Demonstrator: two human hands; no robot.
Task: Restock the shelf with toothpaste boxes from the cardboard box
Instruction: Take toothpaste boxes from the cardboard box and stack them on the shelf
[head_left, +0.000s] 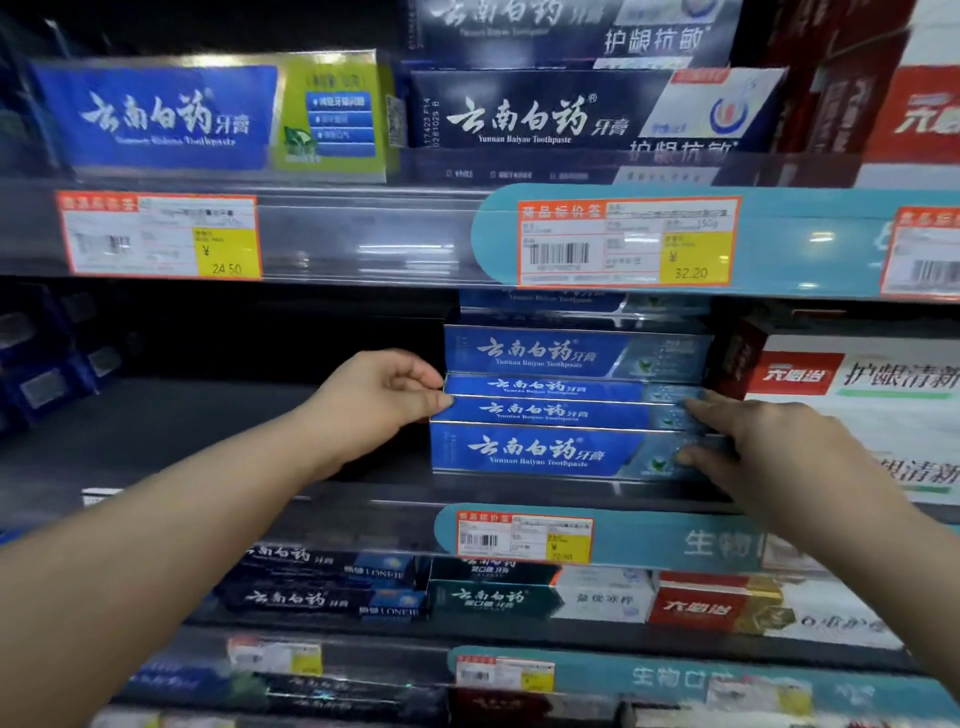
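On the middle shelf (363, 499) we pinch the blue toothpaste boxes (545, 410) at both ends, left hand (384, 400) and right hand (753, 436), and should slide them level, flush with the stack.

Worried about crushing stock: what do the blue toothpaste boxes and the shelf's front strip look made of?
Blue toothpaste boxes: likely glossy printed paperboard, judging by sharp folded edges and sheen. Front strip: seemingly clear plastic; it shows glare and price tags sit behind it.

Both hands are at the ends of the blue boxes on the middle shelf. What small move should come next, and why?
Probably push the two thin blue toothpaste boxes back: left hand and right hand hold their ends, and they sit slightly skewed on the stack.
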